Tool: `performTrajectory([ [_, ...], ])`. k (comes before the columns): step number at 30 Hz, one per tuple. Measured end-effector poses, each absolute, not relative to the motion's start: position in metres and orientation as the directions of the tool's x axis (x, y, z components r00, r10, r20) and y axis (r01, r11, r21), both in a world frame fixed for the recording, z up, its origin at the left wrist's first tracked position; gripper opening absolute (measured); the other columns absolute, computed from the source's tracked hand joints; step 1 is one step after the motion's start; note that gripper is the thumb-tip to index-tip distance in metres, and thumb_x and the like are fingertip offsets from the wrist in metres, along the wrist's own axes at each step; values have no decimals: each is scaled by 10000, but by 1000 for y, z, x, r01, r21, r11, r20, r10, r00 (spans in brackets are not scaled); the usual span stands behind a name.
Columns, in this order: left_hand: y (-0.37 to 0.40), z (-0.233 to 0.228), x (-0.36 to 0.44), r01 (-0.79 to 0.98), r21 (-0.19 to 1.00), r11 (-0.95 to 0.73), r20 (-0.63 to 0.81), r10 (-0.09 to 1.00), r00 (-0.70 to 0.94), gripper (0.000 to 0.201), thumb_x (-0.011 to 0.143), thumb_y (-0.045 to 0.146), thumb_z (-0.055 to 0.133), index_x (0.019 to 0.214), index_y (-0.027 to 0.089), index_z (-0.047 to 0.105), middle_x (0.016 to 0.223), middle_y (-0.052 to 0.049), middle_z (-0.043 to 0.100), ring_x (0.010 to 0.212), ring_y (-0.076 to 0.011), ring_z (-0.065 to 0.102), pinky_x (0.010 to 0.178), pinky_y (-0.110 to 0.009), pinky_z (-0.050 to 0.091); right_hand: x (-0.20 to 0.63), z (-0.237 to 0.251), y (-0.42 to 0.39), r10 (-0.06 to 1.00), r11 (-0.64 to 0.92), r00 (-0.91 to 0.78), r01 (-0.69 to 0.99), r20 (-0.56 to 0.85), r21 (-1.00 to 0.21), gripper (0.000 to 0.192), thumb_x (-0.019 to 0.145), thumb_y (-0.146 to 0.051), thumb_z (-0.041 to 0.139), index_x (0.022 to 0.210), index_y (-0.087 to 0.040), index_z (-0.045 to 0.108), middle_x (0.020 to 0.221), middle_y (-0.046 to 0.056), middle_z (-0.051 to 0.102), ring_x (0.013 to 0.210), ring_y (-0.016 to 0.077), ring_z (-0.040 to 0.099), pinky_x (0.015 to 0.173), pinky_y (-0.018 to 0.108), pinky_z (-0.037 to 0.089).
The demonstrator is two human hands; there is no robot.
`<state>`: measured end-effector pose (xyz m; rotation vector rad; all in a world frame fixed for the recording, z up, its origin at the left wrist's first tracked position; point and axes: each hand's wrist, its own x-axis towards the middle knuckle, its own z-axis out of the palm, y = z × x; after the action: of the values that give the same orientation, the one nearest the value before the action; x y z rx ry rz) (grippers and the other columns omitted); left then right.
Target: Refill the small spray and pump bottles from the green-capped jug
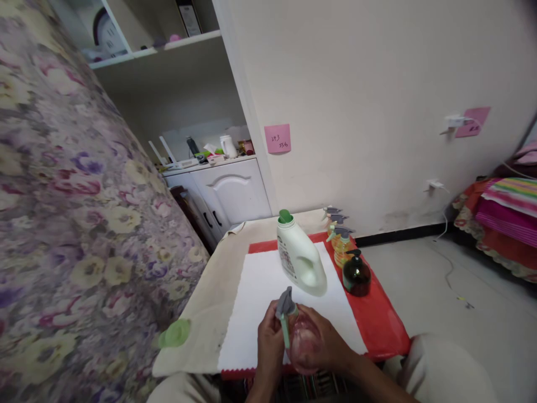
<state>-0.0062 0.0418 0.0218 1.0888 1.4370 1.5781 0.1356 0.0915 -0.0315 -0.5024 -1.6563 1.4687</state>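
Spray bottle point(302, 342), clear with pinkish liquid inside, sits above the near edge of the worktop point(210, 313), cupped in the right hand point(321, 341) while the left hand point(269, 336) pinches its grey trigger head point(286, 305), both forearms reaching up from below.

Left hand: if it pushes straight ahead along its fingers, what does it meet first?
Probably the white handled detergent jug with the green spout, past the grey spray trigger the left hand touches; depth is unclear.
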Motion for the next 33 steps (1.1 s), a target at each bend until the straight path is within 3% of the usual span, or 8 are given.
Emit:
performTrajectory([
  [4,39,22,-4,147,986,-80,136,893,-428,291,710,329,719,955,175,696,900,-51,751,825,-227,675,770,-307,515,134,-36,95,724,229,-594,-272,350,-935,919,537,-251,795,1371,-208,412,1393,126,497,1275,329,456,1089,492,321],
  [9,39,17,5,-32,993,-112,83,869,-488,391,703,337,723,1058,187,661,1019,-63,742,971,-254,663,882,-352,495,133,-43,96,717,252,-582,-297,384,-921,921,553,-231,779,1384,-206,383,1396,131,484,1272,314,460,1081,480,338],
  [14,41,15,8,-175,978,-110,7,864,-503,393,636,288,779,1005,189,686,947,-40,759,907,-251,681,850,-349,505,135,-42,96,711,277,-587,-272,387,-922,913,555,-198,750,1387,-220,373,1370,114,505,1249,311,482,1071,477,351],
  [19,42,22,7,-190,977,-101,6,896,-443,376,669,273,764,1023,165,696,950,-59,755,911,-251,673,837,-337,499,136,-35,95,696,269,-593,-308,405,-913,894,555,-264,768,1365,-212,394,1365,113,512,1244,314,485,1070,466,353],
  [24,44,25,4,-253,959,-130,21,919,-393,453,684,242,750,1124,177,665,984,-75,749,918,-248,671,867,-355,485,134,-42,99,715,290,-585,-250,382,-924,881,545,-161,731,1355,-218,390,1346,117,527,1230,310,499,1055,473,375],
  [27,47,21,-2,-305,946,-113,5,943,-333,379,695,237,739,1066,171,694,981,-74,751,934,-247,669,888,-352,471,130,-48,104,729,316,-576,-195,369,-929,891,535,-129,727,1354,-209,387,1353,129,517,1233,314,492,1056,495,370],
  [33,55,0,-14,-340,933,-117,13,956,-293,302,686,270,747,967,161,725,923,-71,763,896,-256,678,858,-358,482,119,-53,107,743,282,-558,-242,371,-928,866,560,-85,723,1339,-232,375,1359,123,503,1252,294,482,1062,495,366],
])
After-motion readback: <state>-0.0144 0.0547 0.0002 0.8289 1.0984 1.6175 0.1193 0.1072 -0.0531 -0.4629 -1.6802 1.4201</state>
